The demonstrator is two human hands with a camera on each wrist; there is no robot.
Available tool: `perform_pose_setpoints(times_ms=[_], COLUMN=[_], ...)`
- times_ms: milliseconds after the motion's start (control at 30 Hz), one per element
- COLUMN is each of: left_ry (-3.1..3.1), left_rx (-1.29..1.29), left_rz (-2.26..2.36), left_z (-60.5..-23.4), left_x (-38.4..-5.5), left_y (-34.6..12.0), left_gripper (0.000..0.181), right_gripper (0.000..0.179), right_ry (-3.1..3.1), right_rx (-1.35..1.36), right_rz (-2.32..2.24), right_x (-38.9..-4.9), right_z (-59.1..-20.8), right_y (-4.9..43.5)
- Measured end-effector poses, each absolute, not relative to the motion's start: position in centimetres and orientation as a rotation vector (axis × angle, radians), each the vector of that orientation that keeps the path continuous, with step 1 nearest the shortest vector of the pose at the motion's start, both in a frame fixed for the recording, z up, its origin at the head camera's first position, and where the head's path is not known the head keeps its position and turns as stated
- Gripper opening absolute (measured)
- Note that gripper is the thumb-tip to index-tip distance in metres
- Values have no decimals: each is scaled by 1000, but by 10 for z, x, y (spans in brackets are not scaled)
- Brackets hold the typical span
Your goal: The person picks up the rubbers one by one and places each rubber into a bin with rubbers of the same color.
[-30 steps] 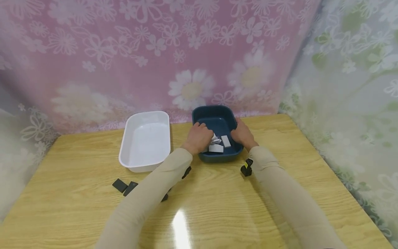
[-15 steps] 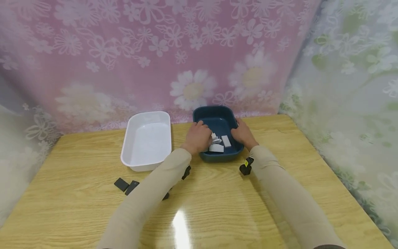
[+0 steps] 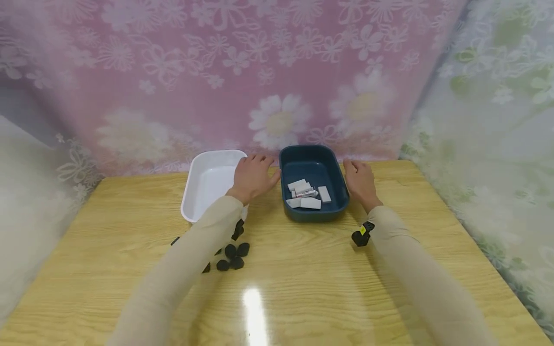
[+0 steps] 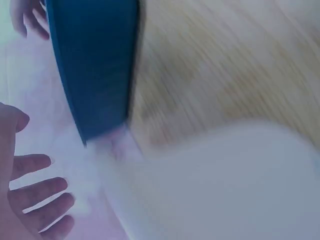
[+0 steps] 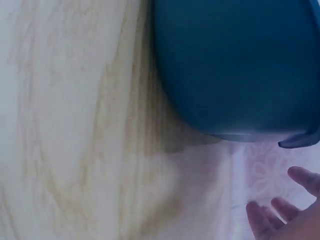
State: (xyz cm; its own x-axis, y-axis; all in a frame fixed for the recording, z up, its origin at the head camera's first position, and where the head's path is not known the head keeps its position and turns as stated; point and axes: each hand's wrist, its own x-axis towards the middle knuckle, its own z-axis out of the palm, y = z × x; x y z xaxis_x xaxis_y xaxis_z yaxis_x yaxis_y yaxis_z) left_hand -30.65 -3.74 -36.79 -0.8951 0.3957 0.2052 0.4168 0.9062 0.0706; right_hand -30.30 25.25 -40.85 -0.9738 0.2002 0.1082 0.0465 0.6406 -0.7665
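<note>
My left hand (image 3: 254, 178) is over the right edge of the white basin (image 3: 188, 202), its fingers relaxed and nothing in them. Its thumb points at the left rim of the dark blue basin (image 3: 313, 216); in the left wrist view a gap shows between the hand (image 4: 30, 195) and that basin. My right hand (image 3: 360, 183) hovers by the blue basin's right rim, fingers loosely bent and holding nothing; the right wrist view shows its fingers (image 5: 300, 177) apart from the wall. Inside the blue basin lie several white blocks (image 3: 310, 203) and a small printed white tube (image 3: 305, 193).
Several black rounded pieces (image 3: 231, 251) lie on the wooden table (image 3: 303, 278) beside my left forearm, which hides others in part. A flowered pink curtain (image 3: 195, 96) hangs behind the basins, and a pale green one (image 3: 489, 144) is at the right.
My left hand has come out of the blue basin and moved left toward the white one. My right hand has let go of the blue basin's rim. The head view has shifted slightly.
</note>
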Motion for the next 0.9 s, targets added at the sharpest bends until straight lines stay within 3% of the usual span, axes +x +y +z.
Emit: perform_pose_setpoints(times_ms=[400,900], left_ry=[-2967,-3015], left_rx=[-431,-114], left_rz=[-139,-206], left_z=[-368,-377], left_x=[-309,-297], left_y=[-109,-203], left_gripper=[51,57], right_gripper=[58,60], right_ry=[-2873,-2979], right_rx=[10,339], right_rz=[1003,1046], right_x=[-314,-322], right_z=[-387,-383], right_y=[234,141])
